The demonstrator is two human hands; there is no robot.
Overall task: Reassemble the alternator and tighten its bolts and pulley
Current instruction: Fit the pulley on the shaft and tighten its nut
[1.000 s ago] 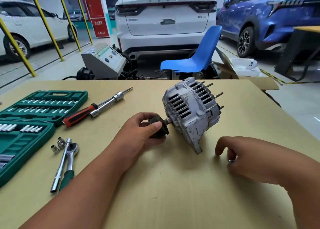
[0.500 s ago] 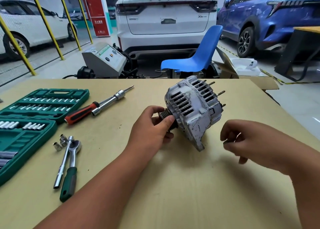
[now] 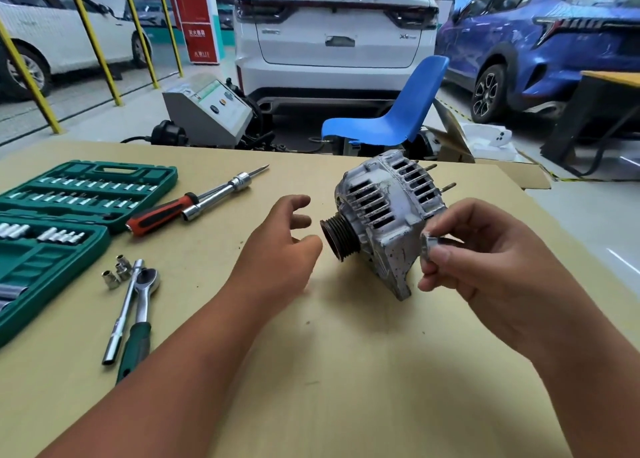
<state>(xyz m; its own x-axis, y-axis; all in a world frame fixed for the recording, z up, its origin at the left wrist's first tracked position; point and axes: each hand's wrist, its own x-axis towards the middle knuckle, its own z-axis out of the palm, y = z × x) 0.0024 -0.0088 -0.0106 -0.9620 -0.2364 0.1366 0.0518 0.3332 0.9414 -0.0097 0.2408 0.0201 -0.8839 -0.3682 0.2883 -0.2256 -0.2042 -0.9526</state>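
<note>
Alternator (image 3: 388, 215) sat on the tan tabletop (image 3: 346, 371), tipped on its mounting ear, ribbed pulley (image 3: 339, 238) on the shaft facing left. Left hand (image 3: 280, 250) was open, fingers spread, just beside the pulley, holding nothing. Right hand (image 3: 485, 253) pinched a small metal part (image 3: 431, 244), likely the pulley nut, in front of the housing.

Risks, my read:
- nothing steadied the housing; it could rock or roll off the ear
- pulley unsecured, could slide off the shaft
- nut small, easy to drop or cross-thread

Surface: socket set case (image 3: 69, 215) open far left, ratchet (image 3: 138, 312), loose sockets (image 3: 116, 272), red-handled driver (image 3: 166, 212) nearby.

Room: garage bay, blue chair (image 3: 391, 118), white SUV (image 3: 332, 32) and blue car (image 3: 554, 42) behind.
</note>
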